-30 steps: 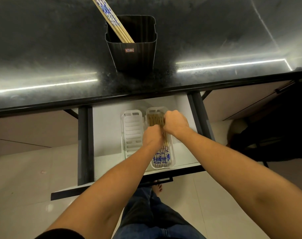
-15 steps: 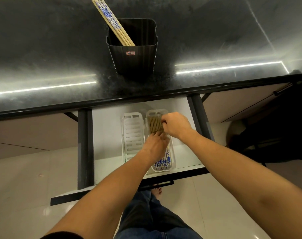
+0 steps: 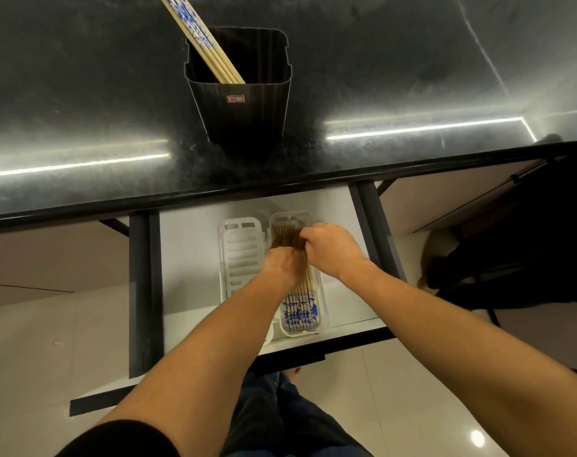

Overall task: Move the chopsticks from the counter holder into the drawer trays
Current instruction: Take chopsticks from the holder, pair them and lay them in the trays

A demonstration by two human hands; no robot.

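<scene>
A black holder (image 3: 244, 107) stands on the dark counter with several blue-patterned chopsticks (image 3: 198, 34) leaning out at its left. Below, in the open white drawer (image 3: 188, 258), lie two white slotted trays side by side. The left tray (image 3: 240, 255) holds nothing. The right tray (image 3: 325, 308) holds a bundle of chopsticks (image 3: 302, 308), blue ends toward me. My left hand (image 3: 285, 265) rests on the middle of that bundle, fingers curled over it. My right hand (image 3: 333, 249) grips the brown tips at the far end.
The black counter edge (image 3: 280, 189) overhangs the drawer's back. Dark drawer rails (image 3: 145, 291) run along both sides. My jeans-clad legs (image 3: 280, 420) stand under the drawer front on pale floor tiles. A dark chair or bag (image 3: 511, 252) sits at the right.
Both hands stay on the bundle in the right tray. My left hand has slid a little toward the far end, closer to my right hand; the brown tips look bunched between them.
</scene>
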